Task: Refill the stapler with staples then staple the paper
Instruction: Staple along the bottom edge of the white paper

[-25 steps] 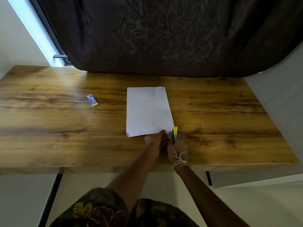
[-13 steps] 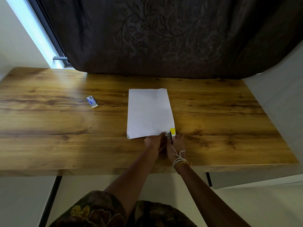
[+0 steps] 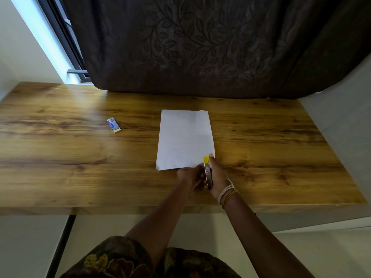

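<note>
Now stapling: my right hand (image 3: 217, 177) grips the stapler (image 3: 207, 173) at the paper (image 3: 185, 139)'s near right corner; my left hand (image 3: 188, 175) pinches the sheet. Next, squeeze firmly.

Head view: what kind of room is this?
Probably a home room: a wooden desk against a window with a dark leaf-patterned curtain, holding just paper and a small staple box.

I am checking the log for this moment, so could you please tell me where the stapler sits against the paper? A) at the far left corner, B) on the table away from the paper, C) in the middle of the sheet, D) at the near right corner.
D: the stapler, held in the right hand, sits at the near right corner of the paper.
</note>
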The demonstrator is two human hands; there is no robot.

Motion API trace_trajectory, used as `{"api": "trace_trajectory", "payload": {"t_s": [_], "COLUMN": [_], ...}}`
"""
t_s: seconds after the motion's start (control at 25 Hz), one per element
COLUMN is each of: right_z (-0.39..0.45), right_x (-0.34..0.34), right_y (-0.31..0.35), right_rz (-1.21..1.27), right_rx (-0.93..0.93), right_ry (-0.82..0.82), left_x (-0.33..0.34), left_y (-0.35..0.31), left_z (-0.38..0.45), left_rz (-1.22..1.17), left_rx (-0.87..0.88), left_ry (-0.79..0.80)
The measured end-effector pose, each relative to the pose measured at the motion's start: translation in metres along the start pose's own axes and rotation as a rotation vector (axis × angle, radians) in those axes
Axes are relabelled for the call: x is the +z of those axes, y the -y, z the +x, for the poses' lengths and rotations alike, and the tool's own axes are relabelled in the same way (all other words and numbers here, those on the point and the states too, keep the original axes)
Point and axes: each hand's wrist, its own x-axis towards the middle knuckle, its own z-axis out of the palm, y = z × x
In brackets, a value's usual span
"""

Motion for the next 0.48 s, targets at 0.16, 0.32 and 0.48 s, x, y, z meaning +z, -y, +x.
{"api": "trace_trajectory", "payload": {"t_s": [0.16,0.32,0.48], "right_z": [0.002,0.009,0.017], "right_x": [-0.003,-0.011,-0.017], "right_y": [-0.001,-0.004,-0.01], "right_rz": [0.088,0.201,0.292], "right_rx": [0.02,0.057,0.109], "right_ry": [0.107,0.202,0.255], "left_x": [-0.001,-0.002,-0.002], "left_y": [0.003,0.004,0.005], "left_z": [0.002,0.001,0.001], "left_rz": [0.034,0.032,0.052], "left_rx": [0.028,0.054,0.074], "left_ry": [0.009,0.0,0.006]}}
